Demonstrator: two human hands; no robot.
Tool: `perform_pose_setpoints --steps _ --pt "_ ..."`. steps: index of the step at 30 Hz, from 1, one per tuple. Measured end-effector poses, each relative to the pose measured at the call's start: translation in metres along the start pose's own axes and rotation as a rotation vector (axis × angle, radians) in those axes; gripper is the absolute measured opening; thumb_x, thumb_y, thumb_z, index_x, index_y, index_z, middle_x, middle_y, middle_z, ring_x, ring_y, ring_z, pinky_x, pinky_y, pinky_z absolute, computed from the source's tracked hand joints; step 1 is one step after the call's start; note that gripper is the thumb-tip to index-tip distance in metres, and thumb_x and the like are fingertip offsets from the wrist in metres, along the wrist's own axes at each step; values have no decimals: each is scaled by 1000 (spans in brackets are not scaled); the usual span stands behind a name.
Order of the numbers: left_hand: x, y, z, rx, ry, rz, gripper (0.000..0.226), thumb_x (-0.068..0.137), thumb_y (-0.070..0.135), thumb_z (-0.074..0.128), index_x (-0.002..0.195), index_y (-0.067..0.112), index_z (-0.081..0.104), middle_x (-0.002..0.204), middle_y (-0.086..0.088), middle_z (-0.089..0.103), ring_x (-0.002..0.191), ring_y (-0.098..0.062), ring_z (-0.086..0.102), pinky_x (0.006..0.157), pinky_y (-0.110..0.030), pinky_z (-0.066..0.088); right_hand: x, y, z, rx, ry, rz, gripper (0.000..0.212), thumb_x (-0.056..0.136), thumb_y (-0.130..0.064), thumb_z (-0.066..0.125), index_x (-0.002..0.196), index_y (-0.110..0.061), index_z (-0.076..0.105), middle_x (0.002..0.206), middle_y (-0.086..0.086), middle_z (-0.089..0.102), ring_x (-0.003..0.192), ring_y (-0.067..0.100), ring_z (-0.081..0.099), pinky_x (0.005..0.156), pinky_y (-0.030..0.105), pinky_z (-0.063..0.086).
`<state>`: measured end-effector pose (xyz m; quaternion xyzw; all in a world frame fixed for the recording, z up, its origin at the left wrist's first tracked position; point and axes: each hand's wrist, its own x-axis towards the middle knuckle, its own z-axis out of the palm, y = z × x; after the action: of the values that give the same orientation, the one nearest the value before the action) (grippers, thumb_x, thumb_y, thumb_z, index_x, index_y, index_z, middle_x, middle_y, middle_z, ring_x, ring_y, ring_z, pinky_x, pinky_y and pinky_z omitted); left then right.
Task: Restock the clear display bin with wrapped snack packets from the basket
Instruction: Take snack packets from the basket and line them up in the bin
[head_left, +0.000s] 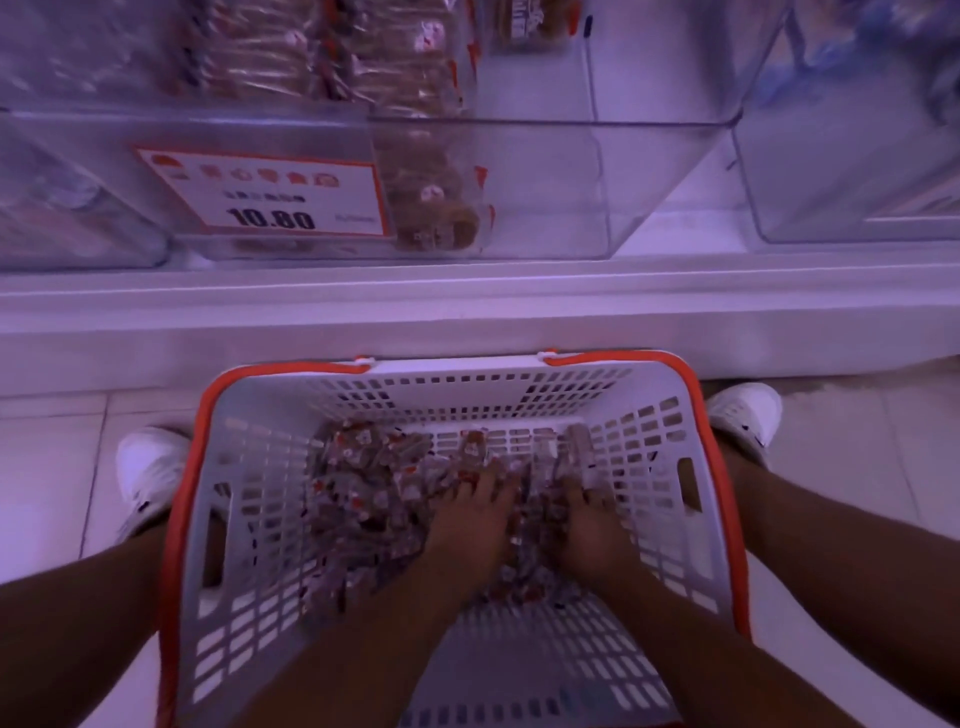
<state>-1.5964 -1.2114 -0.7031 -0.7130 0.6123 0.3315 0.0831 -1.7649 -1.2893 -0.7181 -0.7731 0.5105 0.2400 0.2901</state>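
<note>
Both your hands are down in the basket (691, 431), left hand (470, 519) and right hand (592, 525), each grip curling into the heap of snack packets (363, 488). You're gathering a handful. Next, lift it up and forward into the clear display bin (545, 187) above your grip, keeping loose packets from spilling.

A white shelf (467, 291) runs across the middle of the frame, with a thick front edge. Below it, the floor (47, 467) is of pale glossy tiles with thin dark joints. At the upper left of the frame a white price card with an orange border (260, 192) shows the number 10.80. The light is dim and gives everything a violet tint.
</note>
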Motion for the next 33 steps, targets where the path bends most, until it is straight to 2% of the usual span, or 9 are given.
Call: perform_pose_setpoints --steps 4,11,15,18,21,26,28,30,33 --pt "16 7 12 -24 -18 -28 83 87 22 61 156 20 15 161 -9 17 130 -39 41 107 -46 37 5 1 1 -82 44 -74 67 86 -36 60 144 -16 36 134 10 53 122 32 52 101 38 41" --pt "9 -10 20 46 -24 27 69 87 28 56 150 23 28 146 -12 37 125 -36 43 108 -45 32 -1 -25 10 319 73 -50 28 77 -28 67 100 -14 64 105 10 64 97 29 60 83 34 47" --pt "-4 -6 44 73 -106 -71 77 88 34 54 155 22 17 146 -13 39 129 -37 40 111 -50 23 -1 -27 14 448 5 -9 22 79 -12 64 100 -18 64 100 3 67 95 23 64 74 16 44" --pt "-6 -3 55 74 -81 -29 62 88 29 50 147 27 32 139 -9 48 125 -34 44 109 -49 23 -4 -20 12 468 -48 -54 22 80 -23 68 102 -20 71 99 3 73 88 16 66 71 11 42" --pt "-4 -6 54 5 -10 -1 50 90 33 45 140 34 42 135 -3 52 121 -30 49 109 -44 26 -3 -15 6 562 -93 -40 20 78 -2 72 98 -7 75 94 8 74 85 14 64 74 14 46" --pt "-1 -13 30 -426 108 47 47 85 40 52 130 32 59 140 4 57 132 -20 47 112 -37 32 -3 -19 -16 684 -178 -27 20 82 4 72 101 10 71 104 26 70 100 33 67 79 12 47" --pt "2 -20 8 -732 78 7 39 87 28 62 124 16 65 127 -3 65 119 -22 58 103 -35 43 -3 -23 -37 783 -243 3 17 81 2 74 97 -3 76 98 13 75 86 17 72 84 18 50" --pt "3 -31 -24 -960 25 -64 37 90 15 70 124 3 64 119 -3 63 110 -20 60 94 -32 49 -4 -34 -65 951 -324 51 21 82 2 73 92 -17 76 89 2 76 72 8 71 68 22 55" --pt "-8 -42 -89 -1186 33 -149 37 85 11 77 120 5 66 116 -6 68 102 -19 64 84 -27 52 -12 -59 -114 1193 -410 20 17 87 1 68 101 -8 71 92 9 73 81 22 70 68 33 57"
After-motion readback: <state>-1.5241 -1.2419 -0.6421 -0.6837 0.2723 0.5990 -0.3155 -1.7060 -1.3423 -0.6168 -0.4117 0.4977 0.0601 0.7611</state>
